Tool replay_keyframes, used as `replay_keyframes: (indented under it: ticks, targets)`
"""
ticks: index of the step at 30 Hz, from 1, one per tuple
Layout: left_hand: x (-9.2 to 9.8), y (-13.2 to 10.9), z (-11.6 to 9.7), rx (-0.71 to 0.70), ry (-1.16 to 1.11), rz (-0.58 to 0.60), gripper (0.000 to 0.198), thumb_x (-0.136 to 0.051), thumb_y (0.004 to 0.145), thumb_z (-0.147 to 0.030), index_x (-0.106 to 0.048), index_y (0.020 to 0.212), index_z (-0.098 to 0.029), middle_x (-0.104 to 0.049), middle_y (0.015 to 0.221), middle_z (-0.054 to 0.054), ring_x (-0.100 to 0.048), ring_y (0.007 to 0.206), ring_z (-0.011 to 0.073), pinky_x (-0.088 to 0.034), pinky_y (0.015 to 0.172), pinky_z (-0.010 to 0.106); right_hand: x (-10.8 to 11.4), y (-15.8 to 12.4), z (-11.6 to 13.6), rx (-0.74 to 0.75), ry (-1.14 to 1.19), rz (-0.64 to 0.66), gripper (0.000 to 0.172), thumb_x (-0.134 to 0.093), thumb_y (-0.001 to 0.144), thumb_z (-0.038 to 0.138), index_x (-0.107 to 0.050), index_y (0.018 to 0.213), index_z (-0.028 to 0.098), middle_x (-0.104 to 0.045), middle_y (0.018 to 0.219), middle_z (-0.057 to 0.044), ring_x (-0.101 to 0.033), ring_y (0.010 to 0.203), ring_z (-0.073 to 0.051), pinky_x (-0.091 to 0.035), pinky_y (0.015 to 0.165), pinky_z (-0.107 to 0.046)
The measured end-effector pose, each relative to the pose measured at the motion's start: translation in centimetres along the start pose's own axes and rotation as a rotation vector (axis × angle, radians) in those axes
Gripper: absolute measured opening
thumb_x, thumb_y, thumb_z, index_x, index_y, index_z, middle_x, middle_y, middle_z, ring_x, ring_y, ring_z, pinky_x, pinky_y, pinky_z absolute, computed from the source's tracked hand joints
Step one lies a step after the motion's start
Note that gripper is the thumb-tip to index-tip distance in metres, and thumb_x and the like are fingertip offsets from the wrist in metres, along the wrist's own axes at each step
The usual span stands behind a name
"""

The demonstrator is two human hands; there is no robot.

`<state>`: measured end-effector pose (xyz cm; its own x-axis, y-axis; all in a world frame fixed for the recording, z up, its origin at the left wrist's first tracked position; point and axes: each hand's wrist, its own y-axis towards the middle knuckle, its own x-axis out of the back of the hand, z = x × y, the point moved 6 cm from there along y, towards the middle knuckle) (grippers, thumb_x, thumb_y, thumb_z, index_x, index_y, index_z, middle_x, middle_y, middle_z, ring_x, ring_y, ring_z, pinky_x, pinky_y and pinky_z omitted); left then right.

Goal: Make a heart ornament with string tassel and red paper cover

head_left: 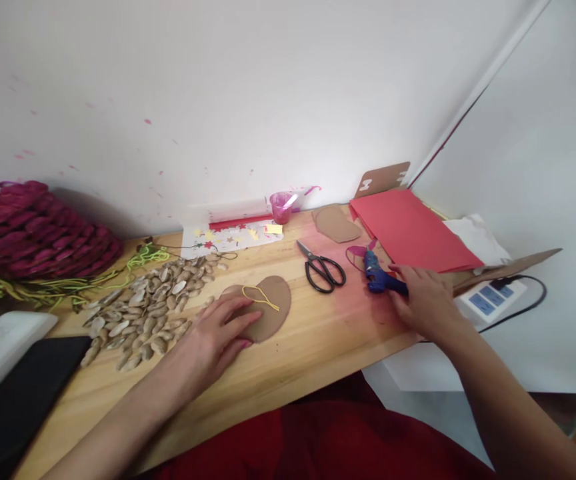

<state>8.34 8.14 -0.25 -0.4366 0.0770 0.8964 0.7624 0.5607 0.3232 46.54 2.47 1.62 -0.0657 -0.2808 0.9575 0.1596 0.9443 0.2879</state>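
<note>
A brown cardboard heart (275, 315) lies flat on the wooden table, with a loop of yellow string (267, 301) across its top. My left hand (218, 330) rests on the heart's left side, fingers spread and extended over the cardboard. To the right, my right hand (425, 300) has its fingers around the handle of a blue glue gun (375, 277), whose nozzle points away from me; the palm side is hidden. Between the two hands lie black-handled scissors (324, 270), blades toward the wall. A pile of pistachio-like or peanut shells (155, 310) spreads left of my left hand.
A magenta woven basket (33, 233) stands at the far left, near a dark flat object (33, 393). Along the wall are a sticker sheet (233, 239) and a pink cup (281, 208). Red paper (413, 230) and a power strip (491, 300) are at the right.
</note>
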Motion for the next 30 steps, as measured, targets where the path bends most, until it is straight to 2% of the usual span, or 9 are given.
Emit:
replay_keyframes:
  ticks: [3,5,10,14,18,20,22,25,30]
  targets:
    - [0.1,0.0,0.8,0.05,0.029,0.0,0.046,-0.06,0.096,-0.033,-0.054,0.141,-0.027,-0.052,0.147,0.012,-0.048,0.136,0.032,-0.046,0.108,0.05,-1.4,0.0,-1.4,-0.027,-0.008,0.076,0.043,-0.054,0.089,0.024,-0.061,0.129,0.012,-0.071,0.115,-0.019,-0.065,0.105,-0.039,-0.047,0.092,-0.057]
    - [0.0,0.0,1.4,0.071,0.067,-0.007,0.052,-0.062,0.094,-0.038,-0.051,0.144,-0.028,-0.051,0.148,0.013,-0.049,0.135,0.0334,-0.046,0.106,0.053,-1.7,0.0,-1.5,-0.003,0.02,0.073,0.043,-0.05,0.091,0.022,-0.06,0.131,0.011,-0.071,0.113,-0.02,-0.065,0.104,-0.038,-0.049,0.091,-0.055]
    - [-0.5,-0.2,2.1,0.08,0.139,-0.012,0.054,-0.062,0.094,-0.045,-0.05,0.144,-0.028,-0.052,0.147,0.014,-0.051,0.134,0.0337,-0.04,0.109,0.056,-0.3,-0.2,-1.1,0.079,0.127,-0.068,0.043,-0.043,0.095,0.022,-0.061,0.131,0.007,-0.067,0.104,-0.021,-0.064,0.097,-0.035,-0.052,0.087,-0.05]
    - [-0.6,-0.4,2.4,0.071,0.157,-0.027,0.055,-0.062,0.093,-0.05,-0.052,0.143,-0.029,-0.052,0.148,0.014,-0.052,0.134,0.0339,-0.04,0.109,0.055,1.7,-0.2,-2.0,-0.04,0.377,-0.191,0.041,-0.048,0.093,0.029,-0.061,0.128,0.011,-0.067,0.107,-0.02,-0.064,0.099,-0.034,-0.052,0.091,-0.051]
    - [-0.9,-0.5,2.7,0.061,0.149,-0.038,0.056,-0.059,0.094,-0.052,-0.05,0.144,-0.031,-0.051,0.149,0.013,-0.052,0.134,0.0333,-0.044,0.105,0.05,2.1,-0.6,-3.2,-0.418,1.096,-0.058,0.029,-0.067,0.083,0.045,-0.065,0.104,0.024,-0.067,0.089,-0.006,-0.064,0.073,-0.023,-0.056,0.068,-0.039]
    - [-1.0,-0.5,3.0,0.068,0.151,-0.048,0.057,-0.059,0.094,-0.054,-0.049,0.145,-0.032,-0.049,0.15,0.013,-0.051,0.134,0.0341,-0.044,0.104,0.051,2.1,-1.0,-2.4,-0.564,1.485,0.049,0.032,-0.078,0.074,0.046,-0.067,0.095,0.024,-0.065,0.086,-0.003,-0.061,0.07,-0.018,-0.054,0.06,-0.031]
    - [-1.2,-0.5,3.2,0.081,0.157,-0.047,0.059,-0.058,0.094,-0.055,-0.046,0.147,-0.033,-0.047,0.152,0.013,-0.049,0.136,0.0349,-0.042,0.106,0.054,2.5,-1.4,-1.2,-0.633,1.728,0.155,0.032,-0.084,0.068,0.04,-0.07,0.092,0.023,-0.065,0.089,-0.003,-0.059,0.073,-0.016,-0.053,0.058,-0.026]
    - [-1.2,-0.3,3.4,0.084,0.167,-0.04,0.062,-0.058,0.093,-0.056,-0.043,0.149,-0.033,-0.048,0.152,0.013,-0.05,0.135,0.0356,-0.039,0.108,0.058,3.1,-1.7,0.3,-0.643,1.896,0.256,0.026,-0.084,0.065,0.028,-0.074,0.088,0.02,-0.064,0.091,-0.004,-0.056,0.074,-0.014,-0.052,0.058,-0.023]
    - [-0.9,0.5,2.8,0.06,0.172,-0.043,0.062,-0.062,0.089,-0.059,-0.053,0.143,-0.03,-0.055,0.145,0.013,-0.056,0.128,0.0362,-0.043,0.103,0.055,2.9,-2.0,1.1,-0.61,1.969,0.296,0.025,-0.082,0.064,0.015,-0.076,0.087,0.018,-0.061,0.091,-0.003,-0.052,0.071,-0.01,-0.048,0.056,-0.019]
